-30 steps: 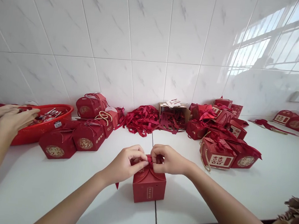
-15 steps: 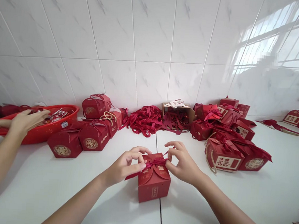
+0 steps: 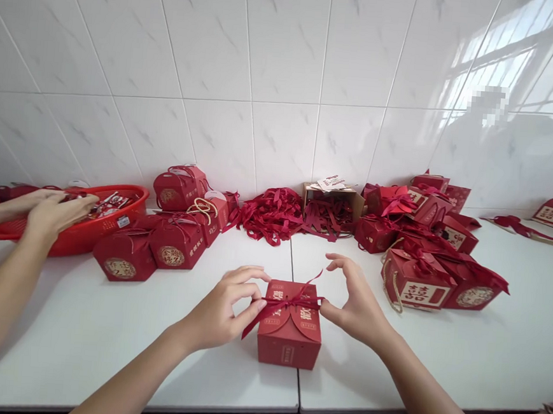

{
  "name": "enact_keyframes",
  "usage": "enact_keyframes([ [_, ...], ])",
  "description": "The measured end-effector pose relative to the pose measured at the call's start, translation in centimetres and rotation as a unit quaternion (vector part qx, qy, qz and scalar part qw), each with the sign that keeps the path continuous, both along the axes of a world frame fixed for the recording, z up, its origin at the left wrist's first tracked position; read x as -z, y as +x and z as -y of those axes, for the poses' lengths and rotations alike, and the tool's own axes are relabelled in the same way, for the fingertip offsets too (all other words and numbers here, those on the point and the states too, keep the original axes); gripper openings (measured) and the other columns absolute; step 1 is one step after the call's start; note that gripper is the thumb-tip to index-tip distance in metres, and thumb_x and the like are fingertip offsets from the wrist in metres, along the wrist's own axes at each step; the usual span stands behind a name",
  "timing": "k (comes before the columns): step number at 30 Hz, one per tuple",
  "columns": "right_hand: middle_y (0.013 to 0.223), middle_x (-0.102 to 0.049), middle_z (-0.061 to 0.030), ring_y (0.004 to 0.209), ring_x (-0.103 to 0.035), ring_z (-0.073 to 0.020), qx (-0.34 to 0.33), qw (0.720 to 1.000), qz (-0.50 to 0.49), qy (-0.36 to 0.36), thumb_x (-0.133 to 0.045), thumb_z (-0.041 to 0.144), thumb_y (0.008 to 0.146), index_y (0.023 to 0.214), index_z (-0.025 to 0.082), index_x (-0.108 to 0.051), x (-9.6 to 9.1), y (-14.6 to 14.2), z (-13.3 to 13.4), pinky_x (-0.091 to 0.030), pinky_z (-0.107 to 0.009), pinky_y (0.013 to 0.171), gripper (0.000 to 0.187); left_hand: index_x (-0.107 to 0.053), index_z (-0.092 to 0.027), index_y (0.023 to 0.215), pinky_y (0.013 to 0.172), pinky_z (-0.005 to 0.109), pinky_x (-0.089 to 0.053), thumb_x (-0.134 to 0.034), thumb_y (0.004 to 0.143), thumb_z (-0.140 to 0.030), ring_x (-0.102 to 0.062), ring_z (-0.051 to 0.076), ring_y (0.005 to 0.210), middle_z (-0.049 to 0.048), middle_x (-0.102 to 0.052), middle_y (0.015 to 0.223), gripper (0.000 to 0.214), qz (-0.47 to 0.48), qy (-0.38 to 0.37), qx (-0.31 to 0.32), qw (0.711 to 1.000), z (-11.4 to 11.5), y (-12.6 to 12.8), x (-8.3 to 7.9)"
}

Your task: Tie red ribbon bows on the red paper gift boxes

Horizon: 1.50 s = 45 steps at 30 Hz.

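A red gift box (image 3: 289, 345) with gold lettering and folded petal flaps stands on the white table before me. Across its top runs a dark red ribbon (image 3: 290, 302), knotted in the middle, with one loose end curling up at the right. My left hand (image 3: 223, 305) is beside the box's left edge, thumb and index finger pinched on the ribbon's left side. At the right edge is my right hand (image 3: 357, 303); its thumb tip touches the right end of the ribbon while the other visible fingers are spread away from it.
Another person's hands (image 3: 58, 212) work over a red plastic basket (image 3: 135, 205) of small packets at left. Finished-looking red boxes (image 3: 175, 244) stand beside it, with more boxes (image 3: 417, 278) at right. A ribbon pile (image 3: 273, 213) and an open carton (image 3: 357, 204) sit by the tiled wall.
My right hand's fingers have spread and moved off the ribbon's loose end, which now curls free. The ribbon lies straighter across the box. The co-worker's hands shifted slightly right over the basket.
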State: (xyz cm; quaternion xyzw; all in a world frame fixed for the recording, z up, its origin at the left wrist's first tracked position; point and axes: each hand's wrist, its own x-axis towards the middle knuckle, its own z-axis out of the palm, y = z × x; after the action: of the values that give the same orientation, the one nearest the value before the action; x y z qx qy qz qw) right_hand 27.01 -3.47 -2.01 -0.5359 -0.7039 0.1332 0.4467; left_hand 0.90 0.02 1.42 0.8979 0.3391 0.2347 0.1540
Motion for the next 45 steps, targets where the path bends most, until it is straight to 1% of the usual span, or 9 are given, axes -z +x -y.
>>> enact_keyframes([
  [6, 0.14, -0.04, -0.0099, 0.131, -0.038, -0.0234, -0.169, 0.959, -0.184, -0.137, -0.058, 0.031, 0.081, 0.132, 0.031, -0.029, 0.7, 1.2, 0.1, -0.037, -0.047, 0.104, 0.059, -0.051, -0.02, 0.074, 0.093, 0.033, -0.045, -0.042, 0.092, -0.026, -0.057, 0.021, 0.11, 0.0093, -0.056, 0.126, 0.021, 0.058, -0.062, 0.041, 0.996, 0.3, 1.4, 0.8],
  [11, 0.152, -0.016, -0.006, 0.141, -0.018, -0.025, -0.239, 0.957, -0.091, -0.133, -0.076, 0.033, 0.067, 0.142, 0.035, -0.024, 0.8, 0.3, 2.3, -0.024, -0.043, 0.113, 0.092, -0.051, -0.02, 0.076, 0.098, 0.035, -0.043, -0.042, 0.092, -0.026, -0.054, 0.021, 0.115, 0.0097, -0.058, 0.122, 0.02, 0.109, -0.065, 0.02, 0.992, -0.3, 2.3, 2.1],
  [15, 0.144, -0.027, -0.0054, 0.136, -0.028, -0.0233, -0.143, 0.983, -0.049, -0.103, -0.07, 0.031, 0.073, 0.137, 0.035, -0.036, 1.4, 0.2, 3.0, -0.035, -0.037, 0.108, 0.072, -0.053, -0.023, 0.103, 0.097, 0.037, -0.044, -0.045, 0.092, -0.027, -0.051, 0.021, 0.119, 0.0094, -0.049, 0.134, 0.014, 0.126, -0.078, 0.025, 0.989, -0.6, 3.0, 2.6],
  [18, 0.136, -0.035, -0.0093, 0.128, -0.037, -0.0282, 0.033, 0.998, 0.003, -0.055, -0.069, 0.04, 0.072, 0.129, 0.03, -0.047, 2.3, 2.5, 2.0, -0.036, -0.044, 0.105, 0.063, -0.03, -0.03, 0.134, 0.089, 0.036, -0.049, -0.047, 0.091, -0.029, -0.054, 0.02, 0.115, 0.01, -0.04, 0.14, 0.047, 0.128, -0.104, 0.01, 0.986, -1.1, 3.0, 2.9],
  [23, 0.125, -0.043, -0.0149, 0.121, -0.037, -0.0399, 0.364, 0.926, 0.099, -0.006, -0.064, 0.057, 0.067, 0.12, 0.023, -0.057, 4.0, 8.8, 0.2, -0.031, -0.061, 0.098, 0.064, -0.03, -0.029, 0.133, 0.073, 0.033, -0.052, -0.047, 0.09, -0.034, -0.059, 0.022, 0.104, 0.0105, -0.047, 0.13, 0.046, 0.095, -0.141, -0.064, 0.983, -2.5, 2.2, 3.6],
  [32, 0.146, -0.023, -0.0246, 0.131, -0.019, -0.0503, 0.519, 0.851, 0.069, -0.053, -0.052, 0.066, 0.073, 0.133, 0.018, -0.05, 4.7, 15.7, -2.1, -0.024, -0.067, 0.093, 0.077, -0.037, -0.027, 0.128, 0.079, 0.031, -0.052, -0.047, 0.087, -0.027, -0.055, 0.02, 0.109, 0.0077, -0.047, 0.127, 0.043, 0.056, 0.019, -0.115, 0.992, -6.7, -0.5, 5.8],
  [39, 0.152, 0.0, -0.0249, 0.138, -0.004, -0.0457, 0.525, 0.838, 0.123, 0.086, -0.04, 0.058, 0.085, 0.148, 0.008, -0.018, 3.1, 11.3, -3.5, -0.017, -0.064, 0.101, 0.083, -0.028, -0.014, 0.135, 0.109, 0.056, -0.019, -0.056, 0.08, -0.027, -0.021, 0.037, 0.135, 0.0209, -0.027, 0.142, 0.062, 0.11, 0.205, -0.342, 0.91, -11.0, -5.7, 5.6],
  [43, 0.153, 0.009, -0.0199, 0.14, 0.003, -0.0428, 0.403, 0.885, 0.202, 0.113, -0.035, 0.052, 0.089, 0.148, 0.011, -0.015, 3.2, 5.3, -5.5, -0.012, -0.063, 0.106, 0.074, -0.019, -0.01, 0.139, 0.106, 0.057, -0.023, -0.069, 0.068, -0.048, -0.018, 0.042, 0.134, 0.0262, -0.017, 0.145, 0.095, 0.142, 0.219, -0.534, 0.804, -12.9, -8.4, 4.8],
  [45, 0.154, 0.007, -0.0175, 0.141, 0.003, -0.0391, 0.3, 0.916, 0.246, 0.098, -0.035, 0.049, 0.09, 0.148, 0.017, -0.012, 4.2, 2.4, -7.0, -0.012, -0.062, 0.107, 0.07, -0.026, -0.012, 0.136, 0.102, 0.058, -0.025, -0.068, 0.067, -0.054, -0.018, 0.043, 0.133, 0.026, -0.018, 0.145, 0.092, 0.119, 0.178, -0.57, 0.793, -13.5, -9.5, 5.0],
])
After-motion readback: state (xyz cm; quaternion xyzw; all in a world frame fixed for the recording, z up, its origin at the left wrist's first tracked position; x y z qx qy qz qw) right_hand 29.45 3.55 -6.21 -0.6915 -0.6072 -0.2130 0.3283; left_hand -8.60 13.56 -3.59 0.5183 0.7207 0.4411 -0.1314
